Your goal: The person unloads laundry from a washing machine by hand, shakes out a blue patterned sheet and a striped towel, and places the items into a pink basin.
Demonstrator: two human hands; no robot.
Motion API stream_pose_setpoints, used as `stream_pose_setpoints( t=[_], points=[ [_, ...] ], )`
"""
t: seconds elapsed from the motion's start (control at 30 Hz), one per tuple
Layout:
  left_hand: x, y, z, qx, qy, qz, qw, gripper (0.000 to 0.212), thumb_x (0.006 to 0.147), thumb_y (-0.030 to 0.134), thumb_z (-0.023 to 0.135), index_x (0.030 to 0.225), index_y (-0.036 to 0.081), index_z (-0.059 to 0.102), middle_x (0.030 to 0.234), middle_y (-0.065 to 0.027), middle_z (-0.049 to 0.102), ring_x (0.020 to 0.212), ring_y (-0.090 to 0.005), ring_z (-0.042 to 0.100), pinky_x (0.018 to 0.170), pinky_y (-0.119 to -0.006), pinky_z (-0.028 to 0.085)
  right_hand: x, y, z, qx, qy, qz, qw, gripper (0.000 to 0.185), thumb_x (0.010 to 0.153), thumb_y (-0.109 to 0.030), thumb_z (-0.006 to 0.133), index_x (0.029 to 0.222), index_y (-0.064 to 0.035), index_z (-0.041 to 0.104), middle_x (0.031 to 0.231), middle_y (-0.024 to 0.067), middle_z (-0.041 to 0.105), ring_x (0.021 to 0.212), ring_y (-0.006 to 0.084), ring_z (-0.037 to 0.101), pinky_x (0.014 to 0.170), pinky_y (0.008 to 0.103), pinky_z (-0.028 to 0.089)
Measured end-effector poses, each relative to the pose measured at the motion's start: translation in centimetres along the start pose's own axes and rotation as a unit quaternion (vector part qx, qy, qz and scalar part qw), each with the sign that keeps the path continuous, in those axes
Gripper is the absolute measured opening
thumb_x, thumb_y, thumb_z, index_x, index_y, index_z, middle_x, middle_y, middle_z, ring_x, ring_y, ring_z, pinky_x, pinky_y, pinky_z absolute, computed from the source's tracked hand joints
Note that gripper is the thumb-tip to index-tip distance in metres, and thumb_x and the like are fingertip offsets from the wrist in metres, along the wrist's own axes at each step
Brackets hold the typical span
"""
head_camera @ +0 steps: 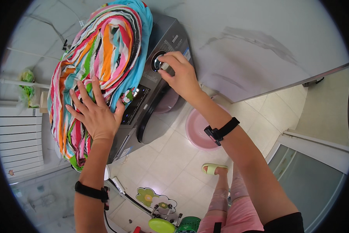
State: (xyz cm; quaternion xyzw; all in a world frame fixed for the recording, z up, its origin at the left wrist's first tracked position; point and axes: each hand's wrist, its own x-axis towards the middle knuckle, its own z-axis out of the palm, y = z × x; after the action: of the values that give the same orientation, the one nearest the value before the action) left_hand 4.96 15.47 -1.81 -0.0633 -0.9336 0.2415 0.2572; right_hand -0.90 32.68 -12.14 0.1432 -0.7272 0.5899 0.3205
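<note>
A front-loading washing machine [170,32] in dark grey stands against the wall, its round glass door [159,125] closed. My right hand [181,75] has its thumb and fingers around the silver control knob [157,62] on the front panel. Beside the knob, small lights glow on the black display [135,104]. A large bundle of striped multicoloured fabric [104,52], with light-blue cloth [145,38] along its edge, covers much of the machine's top. My left hand [97,119] lies flat on the bundle with fingers spread, its thumb near the panel edge.
A pink basin [196,134] sits on the tiled floor by the machine. Below are a flower-shaped mat [155,201], a green stool [162,226] and a green basket [189,224]. To the left is a white radiator [18,139]; a frosted glass door [308,180] stands right.
</note>
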Motion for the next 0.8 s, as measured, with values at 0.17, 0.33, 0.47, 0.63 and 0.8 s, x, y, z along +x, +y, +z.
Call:
stream_pose_setpoints(
  t=[0.17, 0.33, 0.47, 0.63, 0.8],
  points=[
    [0.12, 0.21, 0.08, 0.006, -0.004, -0.003, 1.0, 0.074, 0.061, 0.044, 0.047, 0.122, 0.016, 0.016, 0.124, -0.0166, 0.012, 0.112, -0.0366, 0.009, 0.088, -0.052, 0.003, 0.15, 0.13, -0.62, -0.088, -0.063, -0.064, 0.992, 0.028, 0.057, 0.004, 0.054, 0.083, -0.0071, 0.05, 0.088, 0.0055, 0.046, 0.077, 0.0239, 0.044, 0.065, 0.0305, 0.04],
    [-0.06, 0.06, 0.18, 0.007, 0.002, 0.003, 1.0, 0.074, 0.061, 0.044, 0.046, 0.122, 0.016, 0.016, 0.124, -0.0168, 0.012, 0.112, -0.0368, 0.009, 0.087, -0.052, 0.003, 0.13, 0.23, -0.82, -0.111, -0.089, -0.095, 0.985, 0.028, 0.057, 0.005, 0.05, 0.082, -0.0075, 0.05, 0.092, 0.0045, 0.046, 0.083, 0.0225, 0.043, 0.068, 0.0285, 0.04],
    [0.04, 0.24, 0.08, 0.003, 0.007, 0.005, 1.0, 0.073, 0.061, 0.045, 0.045, 0.122, 0.016, 0.015, 0.124, -0.0171, 0.011, 0.112, -0.0369, 0.009, 0.087, -0.052, 0.003, 0.21, 0.5, -0.91, -0.141, -0.096, -0.14, 0.975, 0.027, 0.057, 0.004, 0.048, 0.081, -0.0071, 0.05, 0.092, 0.0034, 0.046, 0.087, 0.0213, 0.042, 0.07, 0.0269, 0.04],
    [-0.02, 0.1, 0.28, 0.008, 0.01, 0.008, 1.0, 0.073, 0.062, 0.045, 0.044, 0.122, 0.016, 0.015, 0.124, -0.0172, 0.012, 0.112, -0.0369, 0.009, 0.087, -0.052, 0.003, 0.18, 0.67, -0.91, -0.129, -0.119, -0.149, 0.973, 0.031, 0.054, 0.008, 0.048, 0.081, -0.0064, 0.052, 0.092, 0.0044, 0.046, 0.089, 0.0226, 0.042, 0.074, 0.0279, 0.039],
    [0.02, 0.01, 0.19, 0.013, 0.004, 0.007, 1.0, 0.072, 0.063, 0.045, 0.044, 0.122, 0.016, 0.015, 0.124, -0.0175, 0.012, 0.112, -0.037, 0.009, 0.087, -0.053, 0.003, 0.4, 0.89, -0.87, -0.119, -0.131, -0.17, 0.969, 0.031, 0.053, 0.009, 0.048, 0.081, -0.0055, 0.052, 0.094, 0.0045, 0.046, 0.091, 0.0221, 0.041, 0.074, 0.0282, 0.039]
  ],
)
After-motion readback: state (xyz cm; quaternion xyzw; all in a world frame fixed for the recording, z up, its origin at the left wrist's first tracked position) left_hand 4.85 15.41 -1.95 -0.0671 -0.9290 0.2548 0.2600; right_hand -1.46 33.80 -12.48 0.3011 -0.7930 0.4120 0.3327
